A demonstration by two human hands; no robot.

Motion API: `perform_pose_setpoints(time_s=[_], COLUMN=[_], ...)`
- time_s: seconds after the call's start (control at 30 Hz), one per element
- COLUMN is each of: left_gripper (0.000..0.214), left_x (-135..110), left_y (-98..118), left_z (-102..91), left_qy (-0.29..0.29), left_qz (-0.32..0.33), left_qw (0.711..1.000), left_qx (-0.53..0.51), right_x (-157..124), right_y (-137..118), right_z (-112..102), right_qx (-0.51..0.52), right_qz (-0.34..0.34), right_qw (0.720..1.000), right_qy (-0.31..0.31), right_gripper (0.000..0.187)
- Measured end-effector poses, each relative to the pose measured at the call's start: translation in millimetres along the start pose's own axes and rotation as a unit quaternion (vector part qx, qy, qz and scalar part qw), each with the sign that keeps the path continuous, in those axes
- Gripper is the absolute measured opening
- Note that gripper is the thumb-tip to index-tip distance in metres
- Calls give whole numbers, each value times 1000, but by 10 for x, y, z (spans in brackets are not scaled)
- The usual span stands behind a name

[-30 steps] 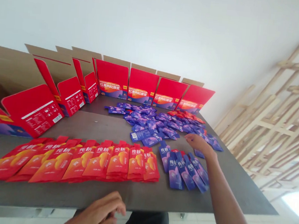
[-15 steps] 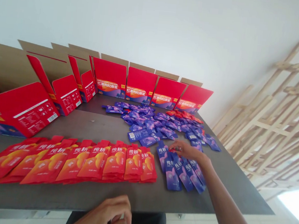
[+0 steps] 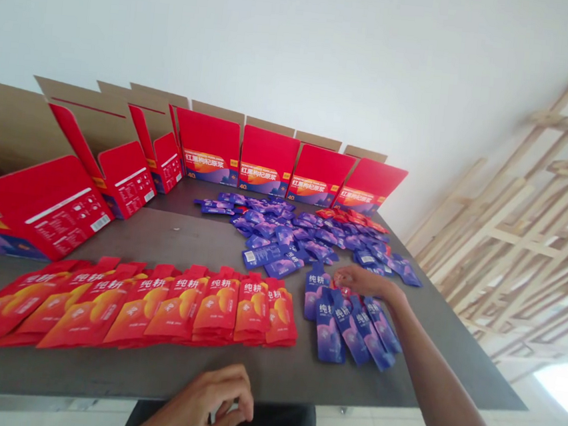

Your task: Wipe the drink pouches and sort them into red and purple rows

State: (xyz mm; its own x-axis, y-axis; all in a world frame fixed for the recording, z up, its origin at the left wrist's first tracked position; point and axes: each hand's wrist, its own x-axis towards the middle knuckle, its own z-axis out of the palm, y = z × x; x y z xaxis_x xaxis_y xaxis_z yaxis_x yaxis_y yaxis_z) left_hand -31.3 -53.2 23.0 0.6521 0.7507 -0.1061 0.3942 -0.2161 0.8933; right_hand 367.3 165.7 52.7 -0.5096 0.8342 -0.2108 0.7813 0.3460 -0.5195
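Observation:
My right hand [image 3: 362, 282] reaches over a cluster of purple pouches on the right of the table. Its fingers are closed on a small red pouch [image 3: 345, 290], mostly hidden beneath them. Just left of these fingers lies a purple pouch [image 3: 315, 291], nearly upright. Several more purple pouches [image 3: 330, 334] overlap in a fan below the hand. My left hand [image 3: 218, 401] is loosely curled at the table's front edge, with nothing visible in it. Above it runs a row of stacked red pouches [image 3: 217, 304], their fronts facing up.
Loose purple pouches [image 3: 286, 237] form a heap at the table's back middle, with red pouches [image 3: 354, 218] behind them. Open red cartons [image 3: 210, 145] line the back and left of the grey table [image 3: 176, 236]. Wooden frames [image 3: 527, 243] lean by the wall at right.
My right hand has shifted slightly right, the red bit at its fingertips moving along. The purple pouch left of it now lies straighter. My left hand has barely moved.

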Motion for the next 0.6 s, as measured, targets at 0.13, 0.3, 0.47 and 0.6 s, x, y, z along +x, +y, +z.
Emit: perform_pose_setpoints(time_s=[0.13,0.3,0.47,0.6], left_gripper=[35,37,31,37], left_x=[-12,-16,-104,-271], left_y=[11,45,127,191], left_z=[3,20,32,-55], left_qy=[8,10,133,356], left_qz=[-10,-15,9,-29], left_qw=[1000,1000,991,932], left_qx=[9,17,18,65], right_x=[-131,-353,-517,-496], right_y=[58,-79,-839,-1728], right_z=[-177,-352,-260,97], right_qx=[-46,-131,-216,-209], right_qz=[71,184,70,-227], right_qw=[990,930,900,920], right_qy=[110,290,372,244], right_gripper=[24,24,21,24])
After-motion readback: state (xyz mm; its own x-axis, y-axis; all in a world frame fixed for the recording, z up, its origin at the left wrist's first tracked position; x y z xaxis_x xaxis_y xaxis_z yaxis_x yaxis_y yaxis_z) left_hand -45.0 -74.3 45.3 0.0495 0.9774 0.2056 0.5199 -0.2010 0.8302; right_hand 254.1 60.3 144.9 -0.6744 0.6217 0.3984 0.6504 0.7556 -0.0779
